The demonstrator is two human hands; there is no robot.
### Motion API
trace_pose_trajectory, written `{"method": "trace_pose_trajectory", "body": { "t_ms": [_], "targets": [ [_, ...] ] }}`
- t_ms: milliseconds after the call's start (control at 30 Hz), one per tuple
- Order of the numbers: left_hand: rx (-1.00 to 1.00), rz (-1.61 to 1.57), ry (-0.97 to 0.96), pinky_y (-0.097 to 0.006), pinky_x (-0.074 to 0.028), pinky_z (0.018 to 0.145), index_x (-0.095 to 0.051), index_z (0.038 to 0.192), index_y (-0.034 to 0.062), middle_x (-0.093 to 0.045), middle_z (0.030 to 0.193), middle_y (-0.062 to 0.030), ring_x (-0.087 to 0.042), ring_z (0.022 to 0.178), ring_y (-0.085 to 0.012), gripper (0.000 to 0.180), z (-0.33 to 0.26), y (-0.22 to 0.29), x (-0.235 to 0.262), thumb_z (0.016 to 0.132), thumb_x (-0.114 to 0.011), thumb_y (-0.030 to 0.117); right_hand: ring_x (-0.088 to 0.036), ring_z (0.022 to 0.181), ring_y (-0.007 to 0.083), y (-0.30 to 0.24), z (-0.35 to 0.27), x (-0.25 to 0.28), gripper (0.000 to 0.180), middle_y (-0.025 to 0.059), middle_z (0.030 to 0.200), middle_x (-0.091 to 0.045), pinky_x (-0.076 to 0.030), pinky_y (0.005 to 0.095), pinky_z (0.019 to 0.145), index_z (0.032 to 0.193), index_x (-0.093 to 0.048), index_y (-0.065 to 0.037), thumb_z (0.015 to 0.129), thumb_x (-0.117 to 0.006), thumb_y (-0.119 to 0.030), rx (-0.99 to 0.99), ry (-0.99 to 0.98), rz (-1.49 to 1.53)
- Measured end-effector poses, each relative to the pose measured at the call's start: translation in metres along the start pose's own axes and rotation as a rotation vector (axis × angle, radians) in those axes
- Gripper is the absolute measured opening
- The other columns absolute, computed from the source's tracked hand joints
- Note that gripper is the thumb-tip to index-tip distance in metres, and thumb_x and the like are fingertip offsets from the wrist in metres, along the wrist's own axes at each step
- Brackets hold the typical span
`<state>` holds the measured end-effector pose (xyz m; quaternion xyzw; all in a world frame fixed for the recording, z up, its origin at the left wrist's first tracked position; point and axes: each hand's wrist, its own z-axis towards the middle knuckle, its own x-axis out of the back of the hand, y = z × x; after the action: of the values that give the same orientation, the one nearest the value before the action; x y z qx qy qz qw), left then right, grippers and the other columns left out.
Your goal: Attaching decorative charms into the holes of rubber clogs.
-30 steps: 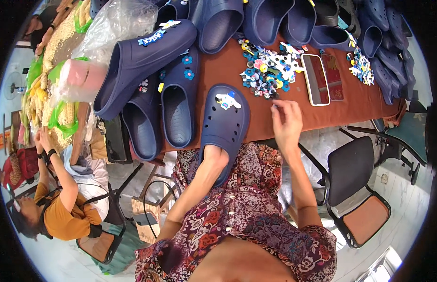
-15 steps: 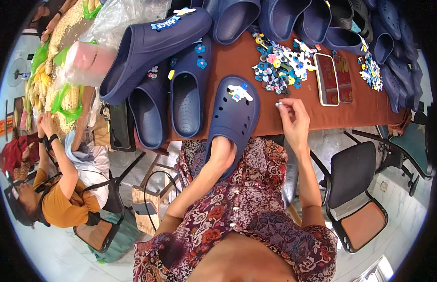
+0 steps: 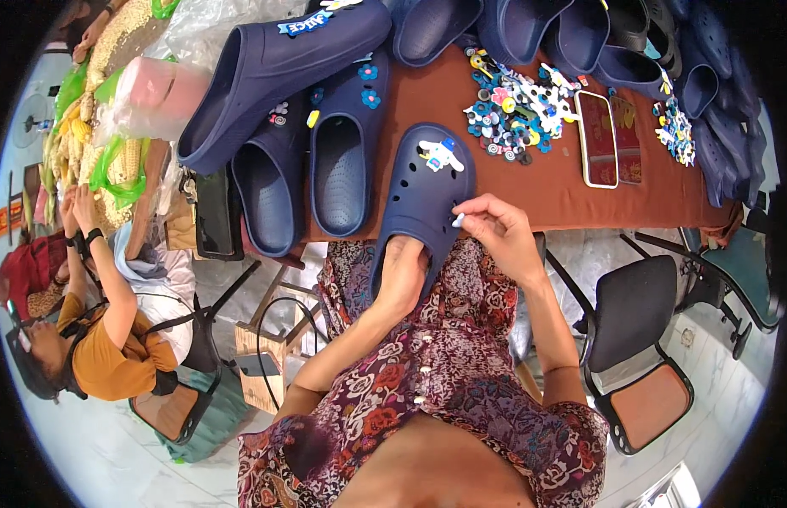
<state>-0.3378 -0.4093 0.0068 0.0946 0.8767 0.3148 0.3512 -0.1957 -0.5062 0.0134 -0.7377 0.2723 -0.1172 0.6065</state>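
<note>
Navy foam clogs covered most of a brown table (image 3: 571,190) seen from above. At far left, a seated person in an orange top (image 3: 97,356) worked beside clear bags of yellow corn cobs tied with green bands (image 3: 106,144). Next to these lay a cloudy plastic bag holding something pink (image 3: 156,93). An oversized navy clog (image 3: 275,68) rested across the pile, carrying a blue strip-shaped label with white lettering near its toe.

At centre, the left hand (image 3: 402,275) was pushed inside the heel opening of a navy clog (image 3: 423,199) whose heel hung over the table's near edge; its fingers were hidden inside, so I cannot tell how they were curled. One white-and-blue figure charm (image 3: 442,155) already sat on the toe. The right hand (image 3: 495,233) pinched thumb and forefinger together at the clog's right side, apparently gripping a small pale piece against a hole. Most holes remained bare, so the decorating looked barely begun.

Further right lay a heap of colourful charms (image 3: 516,106), then a white-edged rectangular tray with a red face (image 3: 598,138), and a smaller charm cluster (image 3: 674,131).
</note>
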Motion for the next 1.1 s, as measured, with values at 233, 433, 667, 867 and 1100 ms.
{"method": "trace_pose_trajectory", "body": {
  "t_ms": [233,433,667,867,1100],
  "targets": [
    [-0.045,0.052,0.035,-0.024,-0.041,0.089,-0.055,0.117,-0.0040,-0.060,0.112,-0.0044,-0.054,0.100,-0.0084,0.028,-0.015,0.001,0.003,0.095,-0.046,0.011,-0.060,0.081,0.0070,-0.010,-0.006,-0.010,0.011,0.0035,0.092,-0.063,-0.048,0.0212,0.070,0.097,-0.065,0.002,0.088,-0.062,-0.003,-0.026,-0.028,-0.136],
    [-0.083,0.145,-0.013,-0.022,-0.041,0.085,-0.057,0.113,-0.0037,-0.060,0.106,-0.0014,-0.053,0.095,-0.0065,0.025,-0.019,0.004,0.003,0.095,-0.046,0.010,-0.060,0.078,0.0081,-0.005,-0.005,-0.010,0.010,0.0033,0.090,-0.063,-0.048,0.0215,0.069,0.094,-0.066,0.001,0.085,-0.064,-0.001,0.038,-0.013,-0.095],
    [-0.148,0.307,-0.062,-0.020,-0.041,0.080,-0.059,0.109,-0.0053,-0.061,0.098,0.0009,-0.051,0.089,-0.0043,0.024,-0.019,0.005,0.008,0.095,-0.045,0.009,-0.061,0.077,0.0098,0.000,0.004,-0.006,0.011,0.0040,0.088,-0.061,-0.049,0.0218,0.068,0.090,-0.070,-0.003,0.080,-0.069,0.000,0.141,-0.061,-0.128],
    [-0.173,0.366,-0.061,-0.018,-0.038,0.072,-0.059,0.100,-0.0052,-0.056,0.089,0.0046,-0.045,0.081,-0.0023,0.021,-0.016,0.007,0.006,0.094,-0.043,0.007,-0.061,0.075,0.0085,0.007,0.009,-0.006,0.011,0.0034,0.086,-0.060,-0.048,0.0205,0.065,0.089,-0.069,-0.001,0.078,-0.071,0.001,0.126,-0.026,-0.069],
    [-0.172,0.339,-0.065,-0.018,-0.036,0.071,-0.057,0.095,-0.0036,-0.053,0.087,0.0057,-0.043,0.080,-0.0022,0.019,-0.012,-0.001,0.014,0.094,-0.043,0.009,-0.060,0.075,0.0068,0.008,0.008,-0.010,0.005,0.0027,0.085,-0.059,-0.047,0.0197,0.064,0.083,-0.067,0.000,0.079,-0.069,0.002,0.103,0.006,-0.067]
  ]
}}
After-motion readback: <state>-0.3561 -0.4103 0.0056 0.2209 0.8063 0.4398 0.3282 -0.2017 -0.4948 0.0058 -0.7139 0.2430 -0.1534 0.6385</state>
